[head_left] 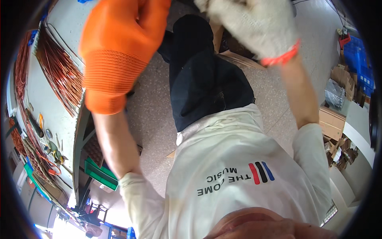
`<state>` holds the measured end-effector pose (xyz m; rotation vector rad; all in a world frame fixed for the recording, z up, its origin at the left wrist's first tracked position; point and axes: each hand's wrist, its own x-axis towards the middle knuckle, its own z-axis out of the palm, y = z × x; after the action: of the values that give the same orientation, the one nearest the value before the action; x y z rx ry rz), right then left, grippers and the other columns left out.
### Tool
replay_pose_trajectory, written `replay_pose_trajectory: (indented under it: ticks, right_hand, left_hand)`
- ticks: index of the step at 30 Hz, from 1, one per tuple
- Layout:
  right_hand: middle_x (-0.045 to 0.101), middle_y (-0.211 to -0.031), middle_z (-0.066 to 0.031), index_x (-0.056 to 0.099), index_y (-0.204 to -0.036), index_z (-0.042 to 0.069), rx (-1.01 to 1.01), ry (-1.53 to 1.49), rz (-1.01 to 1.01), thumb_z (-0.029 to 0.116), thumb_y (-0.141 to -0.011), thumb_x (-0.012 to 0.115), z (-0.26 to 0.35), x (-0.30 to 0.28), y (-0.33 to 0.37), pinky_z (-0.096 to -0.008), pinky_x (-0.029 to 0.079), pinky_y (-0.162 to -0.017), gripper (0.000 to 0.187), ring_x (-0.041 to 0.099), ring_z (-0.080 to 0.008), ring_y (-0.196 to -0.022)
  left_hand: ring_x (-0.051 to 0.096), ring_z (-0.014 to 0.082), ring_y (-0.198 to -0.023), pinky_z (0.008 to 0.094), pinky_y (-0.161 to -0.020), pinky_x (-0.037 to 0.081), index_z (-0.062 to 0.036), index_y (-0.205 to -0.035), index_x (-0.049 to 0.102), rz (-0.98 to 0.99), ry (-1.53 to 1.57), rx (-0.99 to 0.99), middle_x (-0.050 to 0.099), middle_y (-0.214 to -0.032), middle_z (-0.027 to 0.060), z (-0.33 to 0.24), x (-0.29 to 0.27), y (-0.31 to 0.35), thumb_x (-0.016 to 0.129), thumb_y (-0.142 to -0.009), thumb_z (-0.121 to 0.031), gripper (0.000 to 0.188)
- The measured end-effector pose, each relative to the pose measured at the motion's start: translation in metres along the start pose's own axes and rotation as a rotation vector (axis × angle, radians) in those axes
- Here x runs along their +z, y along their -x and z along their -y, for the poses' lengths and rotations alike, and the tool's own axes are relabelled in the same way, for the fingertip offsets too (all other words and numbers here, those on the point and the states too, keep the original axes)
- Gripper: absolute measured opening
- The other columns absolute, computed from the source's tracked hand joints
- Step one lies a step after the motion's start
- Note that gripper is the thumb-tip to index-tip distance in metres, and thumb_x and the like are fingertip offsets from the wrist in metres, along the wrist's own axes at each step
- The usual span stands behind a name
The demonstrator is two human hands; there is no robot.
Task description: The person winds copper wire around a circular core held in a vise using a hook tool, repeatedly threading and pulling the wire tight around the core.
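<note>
My left hand (pixel 121 36), in an orange glove with a ribbed cuff, is raised at the upper left. Its fingers run out of the picture at the top edge, so what they hold, if anything, is hidden. Higher on the right is my right hand (pixel 258 26) in a white knit glove with a red-edged cuff. Motion smears it, and the top edge cuts its fingers off. A fanned bundle of copper wires (pixel 59 69) lies on the pale worktable (pixel 65 20), nearest to my left hand.
Pliers (pixel 55 150) and other small hand tools lie along the worktable at left, beside more wire bundles (pixel 20 75). A green tray (pixel 99 173) sits below its edge. Blue crates (pixel 358 59) and cardboard boxes (pixel 332 121) stand at right. Flat cardboard (pixel 242 59) rests on the speckled floor.
</note>
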<state>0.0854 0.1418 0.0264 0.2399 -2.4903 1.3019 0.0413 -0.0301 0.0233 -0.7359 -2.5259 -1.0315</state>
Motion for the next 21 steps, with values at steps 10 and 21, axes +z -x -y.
replay_pose_trajectory:
  ticks: [10,21]
  right_hand:
    - [0.065,-0.066,-0.0078,0.069,-0.098,0.011,-0.291,0.227,0.079,0.019,-0.087,0.079,-0.007,-0.005,0.022,-0.0362,0.052,-0.052,0.017,0.067,-0.0277,-0.059]
    - [0.075,-0.102,-0.0105,0.071,-0.106,0.006,-0.801,0.669,0.21,0.021,-0.09,0.071,0.014,-0.008,-0.048,-0.0353,0.058,-0.067,0.022,0.071,-0.0207,-0.075]
  left_hand:
    - [0.056,0.0352,-0.068,0.0437,-0.061,0.043,-0.0045,-0.087,0.064,0.184,0.336,0.083,0.053,-0.068,0.0126,0.036,0.006,0.01,0.063,-0.096,-0.019,0.017]
    - [0.06,0.042,-0.074,0.0486,-0.066,0.046,-0.0014,-0.076,0.059,-0.03,0.395,0.155,0.063,-0.073,0.0189,0.046,0.026,0.018,0.063,-0.096,-0.022,0.029]
